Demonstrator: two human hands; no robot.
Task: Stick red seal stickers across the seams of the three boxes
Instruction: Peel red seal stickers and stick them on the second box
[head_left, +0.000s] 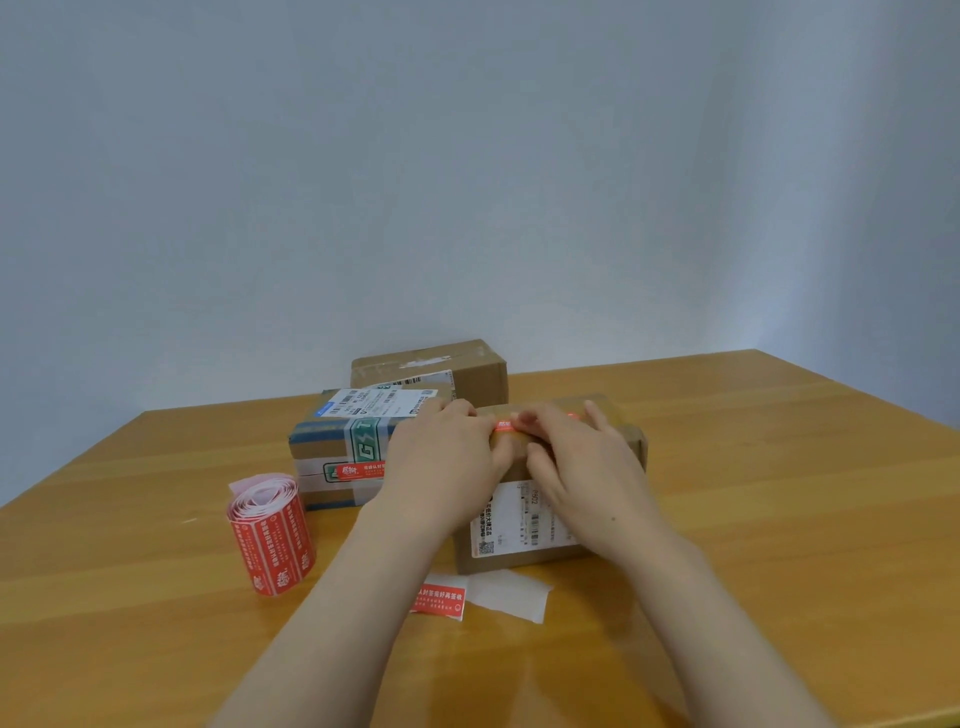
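Both hands are working on top of the near cardboard box (631, 441). The left hand (447, 457) is laying its fingers flat over the box's top front edge, with the thumb running along the front face. The right hand (582, 467) is spreading its fingers flat just beside it. Neither is gripping anything. Both are pressing on a red seal sticker (503, 426), which is showing only as a short strip between the hands. The fingertips are blurred, so exact contact is unclear.

- A white shipping label (519, 519) is facing the camera on the box's front face.
- Just in front of the box, a strip of white backing paper (514, 595) with a red sticker piece (439, 603) is lying flat.
- Left of the box, close alongside, a green-taped box (337, 447) is carrying a red sticker (358, 471) across its front seam.
- Behind the box, a plain brown box (467, 374) is sitting near the table's far edge.
- Front-left and well apart from the box, the sticker roll (270, 535) is standing on end.
- Right of the box, the wooden table (779, 493) is running open to its edges.
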